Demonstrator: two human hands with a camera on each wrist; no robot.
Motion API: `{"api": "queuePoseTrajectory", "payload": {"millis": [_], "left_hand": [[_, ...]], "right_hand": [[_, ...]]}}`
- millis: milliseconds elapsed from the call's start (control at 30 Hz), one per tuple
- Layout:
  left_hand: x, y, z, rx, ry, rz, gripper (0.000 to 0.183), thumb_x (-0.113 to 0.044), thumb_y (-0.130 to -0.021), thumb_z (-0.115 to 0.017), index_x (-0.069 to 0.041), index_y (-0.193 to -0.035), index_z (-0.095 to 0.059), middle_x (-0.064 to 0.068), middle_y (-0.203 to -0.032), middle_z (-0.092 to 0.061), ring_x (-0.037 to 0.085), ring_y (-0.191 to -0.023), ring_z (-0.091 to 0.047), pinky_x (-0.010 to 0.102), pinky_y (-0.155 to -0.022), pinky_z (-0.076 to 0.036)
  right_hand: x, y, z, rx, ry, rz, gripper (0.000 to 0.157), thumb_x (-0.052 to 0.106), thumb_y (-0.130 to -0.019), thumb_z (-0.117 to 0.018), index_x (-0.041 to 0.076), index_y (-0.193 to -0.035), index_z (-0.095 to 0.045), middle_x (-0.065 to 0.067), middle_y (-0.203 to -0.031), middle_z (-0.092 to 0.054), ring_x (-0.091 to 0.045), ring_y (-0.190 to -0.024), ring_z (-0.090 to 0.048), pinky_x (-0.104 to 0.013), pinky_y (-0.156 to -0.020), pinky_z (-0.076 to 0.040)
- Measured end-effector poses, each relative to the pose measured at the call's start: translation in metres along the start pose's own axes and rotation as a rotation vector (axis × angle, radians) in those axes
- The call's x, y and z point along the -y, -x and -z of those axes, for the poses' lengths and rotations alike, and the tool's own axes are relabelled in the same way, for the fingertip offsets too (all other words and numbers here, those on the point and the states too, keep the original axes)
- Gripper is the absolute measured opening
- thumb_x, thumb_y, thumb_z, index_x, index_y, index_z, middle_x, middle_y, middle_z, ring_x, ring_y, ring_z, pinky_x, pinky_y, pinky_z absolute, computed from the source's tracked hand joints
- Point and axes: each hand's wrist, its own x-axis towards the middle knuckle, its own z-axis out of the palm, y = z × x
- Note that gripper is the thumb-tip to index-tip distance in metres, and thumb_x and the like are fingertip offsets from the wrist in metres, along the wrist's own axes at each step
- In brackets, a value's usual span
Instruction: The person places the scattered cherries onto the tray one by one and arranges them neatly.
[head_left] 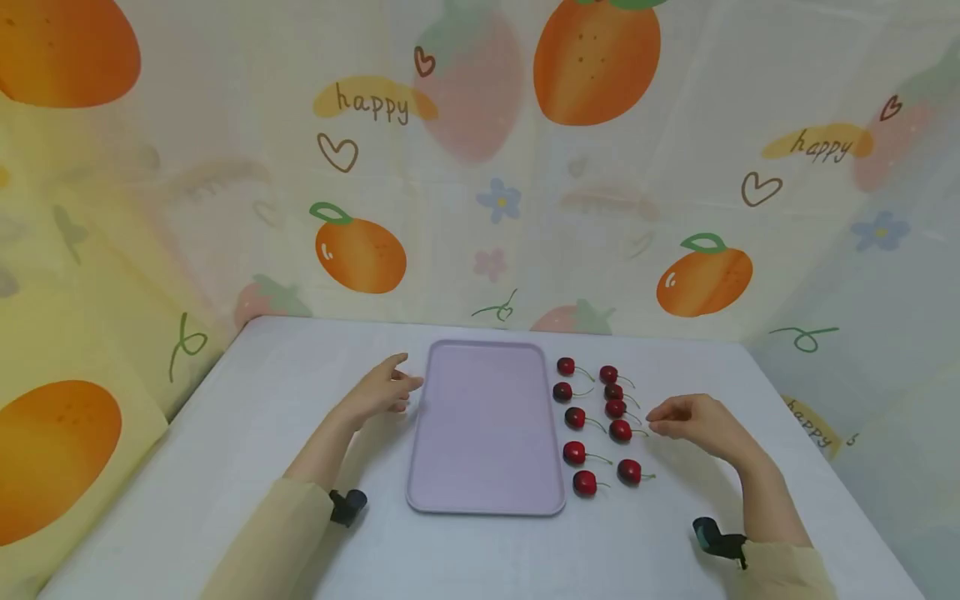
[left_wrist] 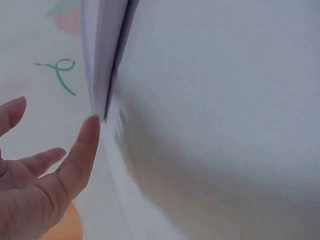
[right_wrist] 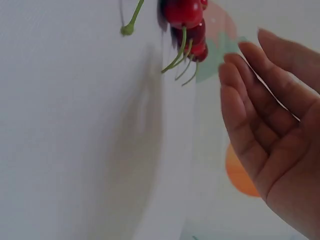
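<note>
A flat lavender tray point(head_left: 486, 433) lies bare on the white table. My left hand point(head_left: 381, 392) is at its left edge, fingers loosely spread with nothing in them; in the left wrist view a fingertip of the left hand point(left_wrist: 55, 185) comes right up to the tray's side point(left_wrist: 105, 55). To the right of the tray lie several dark red cherries point(head_left: 575, 452) with green stems, in two rough columns. My right hand point(head_left: 693, 421) hovers just right of the cherry point(head_left: 620, 431) in the outer column. In the right wrist view its relaxed, slightly bent fingers point(right_wrist: 234, 105) hold nothing, close to the stems point(right_wrist: 182, 52).
The white table point(head_left: 480, 558) reaches back to a fabric backdrop point(head_left: 480, 250) printed with oranges, strawberries and "happy". A dark wrist camera point(head_left: 347, 507) is strapped to the left wrist, another wrist camera point(head_left: 716, 540) to the right.
</note>
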Motion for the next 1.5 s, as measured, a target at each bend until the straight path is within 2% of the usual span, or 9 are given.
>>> {"api": "queuePoseTrajectory", "payload": {"millis": [67,200,333,433,533,700,933,1500], "left_hand": [[0.001,-0.002,-0.003,0.043,0.089,0.037,0.074,-0.019,-0.098,-0.056,-0.003,-0.157,-0.015,0.033,-0.14,-0.043,0.032,-0.104,-0.063,0.038,-0.09,-0.061],[0.004,-0.005,-0.008,0.109,0.15,0.089,0.074,-0.009,-0.095,-0.056,-0.004,-0.157,-0.017,0.033,-0.136,-0.043,0.022,-0.095,-0.062,0.035,-0.084,-0.063],[0.005,-0.006,-0.012,0.151,0.151,0.098,0.079,-0.003,-0.092,-0.058,-0.004,-0.158,-0.015,0.022,-0.12,-0.047,0.019,-0.092,-0.06,0.033,-0.079,-0.063],[0.006,-0.007,-0.014,0.16,0.133,0.098,0.082,0.002,-0.09,-0.058,-0.005,-0.158,-0.012,0.011,-0.106,-0.044,0.016,-0.084,-0.057,0.029,-0.073,-0.062],[0.007,-0.008,-0.015,0.162,0.106,0.105,0.085,0.006,-0.088,-0.058,-0.004,-0.158,-0.012,0.008,-0.102,-0.042,0.012,-0.074,-0.052,0.027,-0.069,-0.062],[0.01,-0.009,-0.018,0.17,0.091,0.114,0.086,0.011,-0.084,-0.058,-0.002,-0.158,-0.016,0.011,-0.108,-0.042,0.012,-0.068,-0.046,0.026,-0.066,-0.06],[0.012,-0.011,-0.02,0.168,0.078,0.122,0.086,0.014,-0.082,-0.058,-0.002,-0.157,-0.019,0.018,-0.121,-0.043,0.014,-0.071,-0.05,0.026,-0.065,-0.061],[0.013,-0.01,-0.018,0.177,0.074,0.113,0.088,0.014,-0.081,-0.059,-0.003,-0.157,-0.018,0.019,-0.122,-0.041,0.016,-0.072,-0.055,0.026,-0.062,-0.061]], "right_hand": [[-0.005,0.001,-0.001,0.063,-0.046,-0.006,0.028,0.028,-0.09,-0.069,0.008,-0.109,-0.073,-0.007,-0.105,-0.073,-0.017,-0.092,-0.062,-0.03,-0.08,-0.056],[-0.014,0.002,-0.005,0.167,-0.132,0.002,0.024,0.019,-0.089,-0.069,0.005,-0.108,-0.072,-0.01,-0.105,-0.073,-0.018,-0.092,-0.061,-0.027,-0.078,-0.054],[-0.021,0.004,-0.01,0.253,-0.172,0.028,0.023,0.01,-0.086,-0.068,0.0,-0.107,-0.071,-0.012,-0.102,-0.072,-0.019,-0.088,-0.06,-0.025,-0.076,-0.054],[-0.026,0.004,-0.013,0.311,-0.194,0.042,0.023,0.007,-0.085,-0.069,-0.002,-0.106,-0.069,-0.012,-0.097,-0.071,-0.019,-0.085,-0.061,-0.025,-0.075,-0.054],[-0.028,0.003,-0.016,0.35,-0.21,0.032,0.023,0.007,-0.083,-0.072,-0.002,-0.104,-0.069,-0.01,-0.092,-0.07,-0.018,-0.083,-0.06,-0.027,-0.076,-0.052],[-0.027,0.004,-0.02,0.362,-0.203,0.041,0.022,0.009,-0.082,-0.075,-0.001,-0.101,-0.07,-0.008,-0.086,-0.068,-0.018,-0.079,-0.057,-0.029,-0.073,-0.05],[-0.025,0.005,-0.023,0.352,-0.172,0.045,0.019,0.008,-0.082,-0.075,0.0,-0.099,-0.071,-0.009,-0.082,-0.065,-0.016,-0.075,-0.054,-0.026,-0.068,-0.048],[-0.022,0.004,-0.026,0.297,-0.071,0.045,0.012,0.012,-0.082,-0.076,0.004,-0.091,-0.073,-0.004,-0.077,-0.063,-0.016,-0.075,-0.052,-0.027,-0.066,-0.046]]}}
